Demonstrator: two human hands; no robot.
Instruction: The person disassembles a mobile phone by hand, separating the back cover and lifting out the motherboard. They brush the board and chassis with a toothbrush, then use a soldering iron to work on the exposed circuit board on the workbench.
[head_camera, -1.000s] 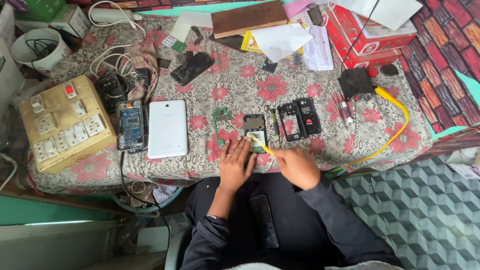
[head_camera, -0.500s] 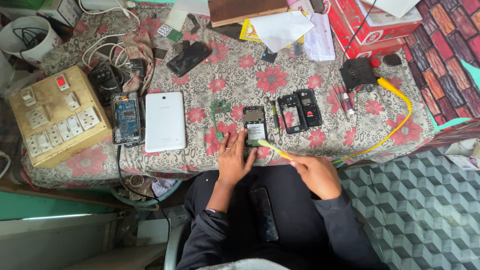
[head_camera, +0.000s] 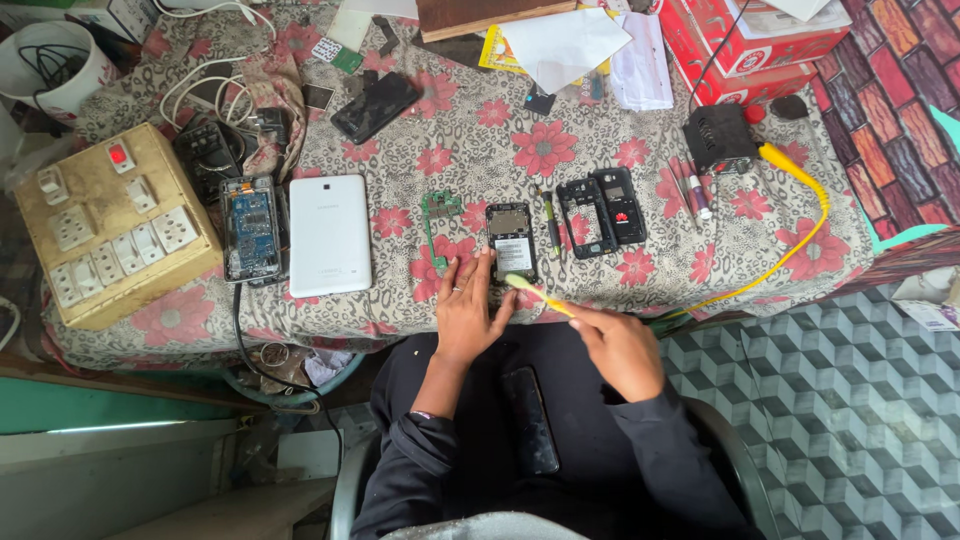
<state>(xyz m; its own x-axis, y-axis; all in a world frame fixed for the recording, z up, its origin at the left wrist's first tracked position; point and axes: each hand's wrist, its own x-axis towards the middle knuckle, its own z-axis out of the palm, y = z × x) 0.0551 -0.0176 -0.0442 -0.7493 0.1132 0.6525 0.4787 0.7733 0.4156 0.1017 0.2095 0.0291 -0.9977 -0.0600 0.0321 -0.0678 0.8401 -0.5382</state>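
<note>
The left hand (head_camera: 470, 315) is laid flat and unclenched on the flowered tablecloth (head_camera: 800, 230), fingers spread, with the fingertips against the near edge of the opened phone body (head_camera: 511, 242); nothing is grasped, and the phone is judged to be steadied in this way against sliding. The right hand (head_camera: 622, 350) is closed on the handle of a yellow-green brush (head_camera: 535, 294), held at a shallow slant so that the bristle end is brought to the lower edge of the phone, just beyond the left fingertips.

The phone body lies face-down directly ahead of the left hand. A green circuit board (head_camera: 437, 222) is placed just to the left of it, ahead of the left thumb side. A dark screwdriver-like tool (head_camera: 552, 222) and two black phone frames (head_camera: 603, 208) are laid to the right, ahead of the right hand and apart from it. A white tablet (head_camera: 329, 235) and a wooden switchboard (head_camera: 110, 225) are placed well to the left of the left hand. A dark phone (head_camera: 530, 420) rests on the lap, between the forearms.

Compared with half a second ago, the right hand has been drawn slightly closer to the phone, and the brush tip now sits lower on its edge. The left hand is unchanged in placement.
</note>
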